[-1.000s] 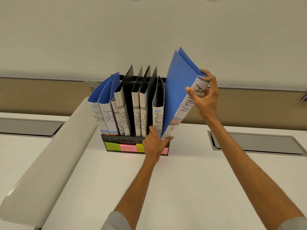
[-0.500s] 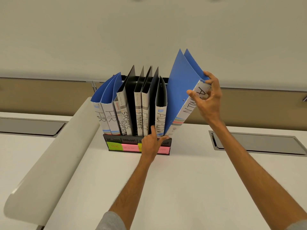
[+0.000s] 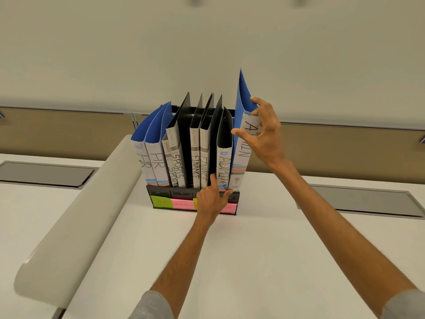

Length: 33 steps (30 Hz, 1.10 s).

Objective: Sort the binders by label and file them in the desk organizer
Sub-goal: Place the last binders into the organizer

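Head view, starting from the left end of the desk organizer (image 3: 161, 194): two blue HR binders (image 3: 150, 157) stand in its first slot. Next come two SPORTS binders (image 3: 178, 157), two FINANCE binders (image 3: 200, 162) and a black ADMIN binder (image 3: 223, 166), all with spines facing me. My left hand (image 3: 210, 200) rests against the organizer's front, right of its middle, covering part of the sticky labels (image 3: 162, 202) there. My index finger points straight up along the black ADMIN binder's lower spine and my thumb spreads out to the right below it, so those two are apart. I cannot tell how my other fingers lie. At the organizer's right end stands the blue ADMIN binder (image 3: 241, 157), nearly upright, its foot at the last slot, just beside the black one. My right hand (image 3: 264, 137) grips its upper spine, thumb on the left cover and fingers curled round the right edge near the top.
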Available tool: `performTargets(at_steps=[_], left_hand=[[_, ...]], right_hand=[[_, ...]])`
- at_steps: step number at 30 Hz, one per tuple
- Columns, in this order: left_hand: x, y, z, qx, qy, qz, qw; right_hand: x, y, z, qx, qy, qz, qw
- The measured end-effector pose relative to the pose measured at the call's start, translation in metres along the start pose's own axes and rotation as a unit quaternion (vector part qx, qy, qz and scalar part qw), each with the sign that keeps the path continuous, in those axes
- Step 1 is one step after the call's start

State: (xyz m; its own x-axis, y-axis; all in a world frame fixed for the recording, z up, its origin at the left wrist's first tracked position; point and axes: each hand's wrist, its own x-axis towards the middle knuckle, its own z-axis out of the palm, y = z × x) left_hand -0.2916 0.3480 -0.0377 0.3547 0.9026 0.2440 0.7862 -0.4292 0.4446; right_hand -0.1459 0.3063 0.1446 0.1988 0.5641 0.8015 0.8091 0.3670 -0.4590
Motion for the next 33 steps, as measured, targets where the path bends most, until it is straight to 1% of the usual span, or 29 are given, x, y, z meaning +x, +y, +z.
performTargets(at_steps=[3, 5, 8, 10, 13, 15, 18, 21, 23, 26, 29, 33], left_hand=[[-0.004, 0.007, 0.000, -0.016, 0.015, -0.026, 0.999], [-0.005, 0.019, 0.000, -0.028, 0.021, -0.056, 0.998], [-0.001, 0.033, -0.001, -0.044, 0.037, -0.092, 0.994], [0.001, 0.034, -0.002, -0.049, 0.049, -0.098, 0.993], [0.000, 0.033, 0.002, -0.041, 0.056, -0.091, 0.993], [0.000, 0.031, 0.005, -0.025, 0.063, -0.088, 0.994], [0.002, 0.029, 0.009, -0.018, 0.063, -0.087, 0.994], [0.001, 0.030, 0.010, -0.020, 0.060, -0.089, 0.994], [0.001, 0.032, 0.010, -0.022, 0.058, -0.093, 0.994], [0.000, 0.034, 0.009, -0.016, 0.051, -0.098, 0.994], [0.000, 0.035, 0.007, -0.015, 0.043, -0.102, 0.994], [0.001, 0.035, 0.006, -0.011, 0.034, -0.108, 0.994]], right_hand=[[0.001, -0.004, 0.002, -0.019, -0.002, -0.007, 1.000], [0.003, -0.006, 0.003, -0.046, -0.018, -0.009, 0.999], [0.015, -0.010, -0.003, -0.090, -0.033, 0.004, 0.995], [0.026, -0.015, -0.007, -0.103, -0.051, 0.018, 0.993], [0.038, -0.022, -0.010, -0.094, -0.116, 0.050, 0.988], [0.044, -0.027, -0.010, -0.118, -0.166, 0.059, 0.977], [0.057, -0.030, -0.011, -0.160, -0.240, 0.074, 0.954], [0.073, -0.029, -0.010, -0.158, -0.314, 0.126, 0.928], [0.082, -0.029, -0.006, -0.158, -0.345, 0.148, 0.913], [0.091, -0.029, 0.000, -0.160, -0.364, 0.175, 0.901], [0.097, -0.027, 0.005, -0.147, -0.366, 0.208, 0.895], [0.096, -0.026, 0.014, -0.157, -0.358, 0.201, 0.898]])
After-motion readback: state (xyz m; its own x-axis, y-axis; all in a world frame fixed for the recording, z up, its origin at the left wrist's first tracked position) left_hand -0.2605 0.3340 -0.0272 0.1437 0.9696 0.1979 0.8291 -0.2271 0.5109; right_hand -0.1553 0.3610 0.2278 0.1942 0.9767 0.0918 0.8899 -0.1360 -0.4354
